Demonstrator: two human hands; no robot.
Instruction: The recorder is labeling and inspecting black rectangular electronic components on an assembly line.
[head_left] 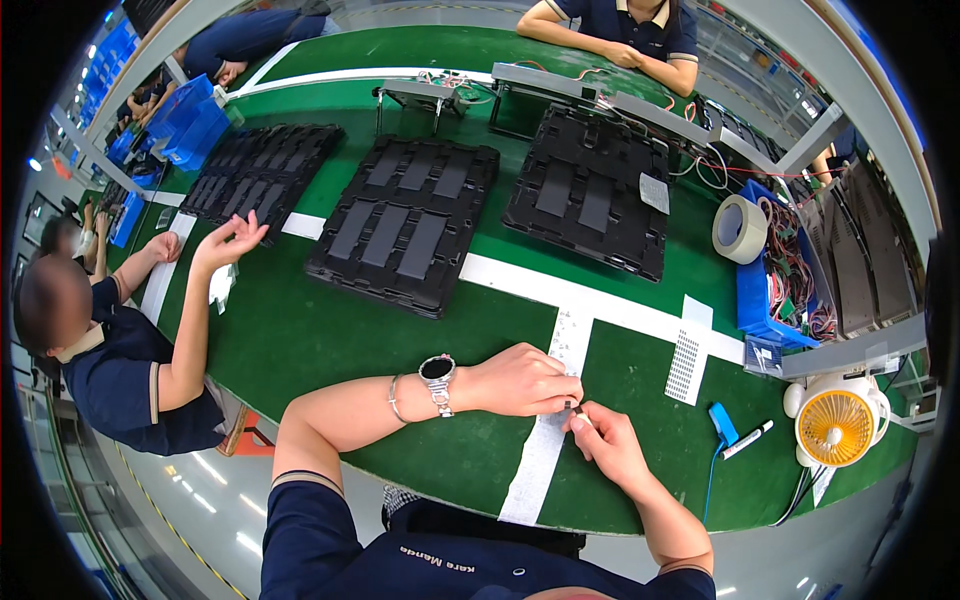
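My left hand (525, 382), with a watch on its wrist, is closed in a pinch above the green table (450, 345). Facing it, my right hand (612, 446) also pinches with thumb and forefinger. Between the fingertips of both hands shows a small dark piece (571, 405), too small to tell its kind. Beneath the hands a white tape strip (530, 490) runs to the table's near edge. Farther off lies a black tray (350, 270) holding flat dark rectangular pieces. Another black tray (600, 252) to its right holds similar pieces.
On the right are a label sheet (684, 362), a marker (748, 440), a blue strap (722, 425), a yellow fan (835, 428), a tape roll (740, 229) and a blue wire bin (765, 315). A co-worker (140, 370) sits left, near a third black tray (262, 172).
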